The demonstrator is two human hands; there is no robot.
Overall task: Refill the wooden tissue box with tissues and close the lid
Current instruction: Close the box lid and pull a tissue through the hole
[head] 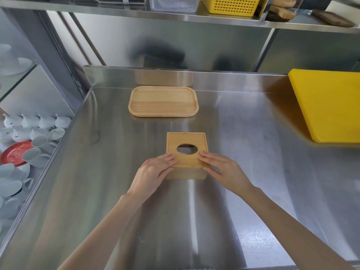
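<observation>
Two hands rest on the wooden tissue box [186, 155], which sits on the steel bench [233, 191] near its middle. The left hand [153, 170] lies flat on the lid's near left corner with its fingers pressed together and its thumb down against the box's front face; the right hand [220, 166] mirrors it on the near right corner, fingers likewise together, thumb on the front face. Neither hand pinches anything.

The lid [187, 147], a sliding panel with an oval opening [187, 148], sits in its grooves and covers the whole top of the box. Through the oval I see a pale surface with a dark strip at the far edge; whether that is tissue or the bare bottom of the box I cannot tell. No tissue pokes up through the hole, and no packet of tissues shows anywhere on the bench. My judgement: either the refill is done and the hands are seating the lid, or the task is at its very start and the lid is about to be drawn toward the person. The picture does not settle which.

Beyond the box, toward the backsplash, lies a wooden tray [163, 101]. Far right of the box a yellow cutting board [329, 106] lies on the bench. Left of the box, below the bench edge, white cups [37, 141] and a red saucer [13, 152] are stacked. Above the box, a steel shelf [175, 18] carries a yellow perforated basket [231, 4].
</observation>
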